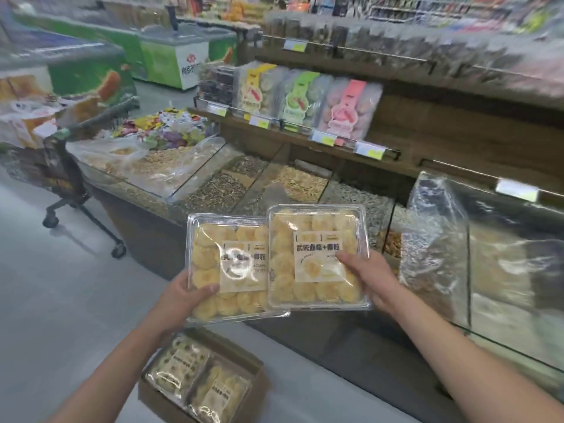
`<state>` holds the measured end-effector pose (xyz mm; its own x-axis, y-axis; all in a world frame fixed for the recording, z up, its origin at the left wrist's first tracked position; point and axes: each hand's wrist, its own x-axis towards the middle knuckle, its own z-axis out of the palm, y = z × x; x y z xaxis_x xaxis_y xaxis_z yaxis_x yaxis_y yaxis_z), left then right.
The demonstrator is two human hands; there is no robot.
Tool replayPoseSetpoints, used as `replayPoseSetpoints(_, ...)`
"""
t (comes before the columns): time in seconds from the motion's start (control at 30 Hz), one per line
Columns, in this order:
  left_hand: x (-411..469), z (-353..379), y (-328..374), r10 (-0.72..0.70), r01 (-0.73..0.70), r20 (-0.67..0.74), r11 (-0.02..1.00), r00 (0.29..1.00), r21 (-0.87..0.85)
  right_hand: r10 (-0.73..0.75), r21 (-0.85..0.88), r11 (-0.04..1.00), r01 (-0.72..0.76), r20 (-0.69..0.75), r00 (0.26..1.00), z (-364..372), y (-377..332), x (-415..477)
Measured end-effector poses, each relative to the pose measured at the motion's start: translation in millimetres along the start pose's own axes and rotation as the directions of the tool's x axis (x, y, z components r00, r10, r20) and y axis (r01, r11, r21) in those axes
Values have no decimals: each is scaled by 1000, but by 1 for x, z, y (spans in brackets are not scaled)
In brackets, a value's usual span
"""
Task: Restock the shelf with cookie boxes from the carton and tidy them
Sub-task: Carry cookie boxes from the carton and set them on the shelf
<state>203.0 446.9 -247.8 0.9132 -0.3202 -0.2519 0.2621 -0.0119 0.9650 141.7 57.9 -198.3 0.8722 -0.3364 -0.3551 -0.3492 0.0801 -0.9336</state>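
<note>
Shop floor [45,294], brown cardboard carton [158,404] part-filled, left hand [186,296] grips clear plastic cookie box [225,264], right hand [366,277] grips second box [314,257]

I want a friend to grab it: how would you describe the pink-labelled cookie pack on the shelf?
Find the dark wooden shelf above the glass bulk bins. Three clear plastic cookie packs stand there in a row; the pink-labelled pack is rightmost, beside the green-labelled pack, and alone carries a pink strip.

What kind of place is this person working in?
Most likely a supermarket: a shelf with price tags holds packaged sweets, bins hold loose seeds, and a freezer and a cart stand behind.
</note>
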Motion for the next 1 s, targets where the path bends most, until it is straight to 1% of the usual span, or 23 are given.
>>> replayPoseSetpoints(0.1,-3,66,1,24,-24,35,999,999,25,-27,-2,1000,27,-68,997,-64,2,-19)
replayPoseSetpoints(0.17,-3,102,6,41,-43,43,998,998,41,-41,-45,998,36,-122,992,-97,3,-29)
replayPoseSetpoints(0.23,-2,145,13,56,-62,85,995,995,73,-61,-85,995,46,-182,982,-139,5,-40)
replayPoseSetpoints(0.33,6,199,20,29,-47,163,993,986,108,-72,-40,997,64,-247,966,-195,10,-51)
replayPoseSetpoints(0.47,25,259,32,7,-47,268,988,963,146,-75,11,996,84,-342,937,-251,2,-72)
replayPoseSetpoints(0.53,42,287,36,-25,-35,325,983,946,178,-58,20,997,72,-401,914,-280,1,-76)
replayPoseSetpoints(0.6,61,316,39,-46,-19,371,985,927,170,-46,57,995,80,-446,894,-307,2,-75)
replayPoseSetpoints(0.7,88,365,48,-33,-48,445,984,895,170,-18,88,994,72,-507,862,-347,1,-68)
replayPoseSetpoints(0.8,123,412,53,-28,-80,463,974,886,211,-25,93,991,95,-571,821,-383,-5,-61)
replayPoseSetpoints(0.87,146,440,60,-48,-99,487,957,872,271,-26,88,991,101,-611,791,-405,-10,-53)
replayPoseSetpoints(1.0,194,488,71,-65,-140,536,933,842,332,12,132,986,100,-659,752,-440,-21,-36)
